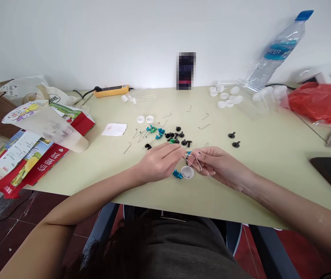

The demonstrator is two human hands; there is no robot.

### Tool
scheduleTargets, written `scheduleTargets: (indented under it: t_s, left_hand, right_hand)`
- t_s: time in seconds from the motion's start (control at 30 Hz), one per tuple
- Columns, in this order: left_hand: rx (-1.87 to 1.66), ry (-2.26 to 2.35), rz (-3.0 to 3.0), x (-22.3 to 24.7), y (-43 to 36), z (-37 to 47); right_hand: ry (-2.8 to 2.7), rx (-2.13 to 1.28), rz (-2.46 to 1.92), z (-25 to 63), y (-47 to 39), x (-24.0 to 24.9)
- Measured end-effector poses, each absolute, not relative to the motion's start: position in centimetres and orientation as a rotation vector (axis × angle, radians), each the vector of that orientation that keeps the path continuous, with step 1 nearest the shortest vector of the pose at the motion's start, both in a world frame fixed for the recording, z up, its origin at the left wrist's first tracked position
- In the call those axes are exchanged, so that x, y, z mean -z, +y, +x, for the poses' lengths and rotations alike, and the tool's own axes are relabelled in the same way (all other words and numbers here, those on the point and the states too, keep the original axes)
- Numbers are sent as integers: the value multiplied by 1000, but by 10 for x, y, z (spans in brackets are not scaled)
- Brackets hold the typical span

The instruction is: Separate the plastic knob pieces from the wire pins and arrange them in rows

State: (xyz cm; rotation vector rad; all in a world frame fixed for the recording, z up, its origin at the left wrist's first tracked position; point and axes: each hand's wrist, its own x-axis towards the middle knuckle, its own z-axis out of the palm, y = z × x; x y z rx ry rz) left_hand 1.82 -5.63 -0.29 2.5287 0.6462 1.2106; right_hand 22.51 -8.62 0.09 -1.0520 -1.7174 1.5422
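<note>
My left hand (160, 161) and my right hand (216, 164) meet over the pale green table (270, 166), just above a small white cap (188, 172). The right hand pinches a bent wire clip (196, 159); the left hand's fingertips touch the same wire at its left end. A small blue part (177, 174) lies under the left hand beside the cap. Beyond the hands lie loose black push-pin-like parts (179, 135), teal parts (153, 130) and several bent wires (204, 126).
Two black parts (234, 139) sit to the right. White caps (226, 95) and a leaning water bottle (276, 50) stand at the back right, a red bag (316, 101) beyond. Cartons and a plastic cup (45, 124) crowd the left; a yellow power strip (111, 91) lies at the back.
</note>
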Motion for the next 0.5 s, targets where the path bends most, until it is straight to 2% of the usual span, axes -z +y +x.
scheduleTargets:
  t_s: [0.07, 0.2, 0.27, 0.37, 0.43, 0.5]
  left_hand:
    - [-1051, 730, 2358, 1, -56, 19]
    - [-696, 773, 1713, -3, -55, 22]
    - [-624, 740, 1482, -2, -54, 23]
    - [-556, 718, 1295, 3, -53, 23]
    - [-548, 726, 1285, 5, -52, 22]
    - [-618, 760, 1393, 5, -52, 21]
  right_hand:
    - [-1957, -1093, -1083, 227, -87, -2]
    - [-2433, 176, -929, 236, -90, -4]
    - [-2526, 568, -775, 238, -93, -2]
    - [-2588, 646, -683, 236, -96, 1]
    - [-2584, 434, -764, 233, -95, 1]
    - [-2443, 78, -969, 232, -92, -1]
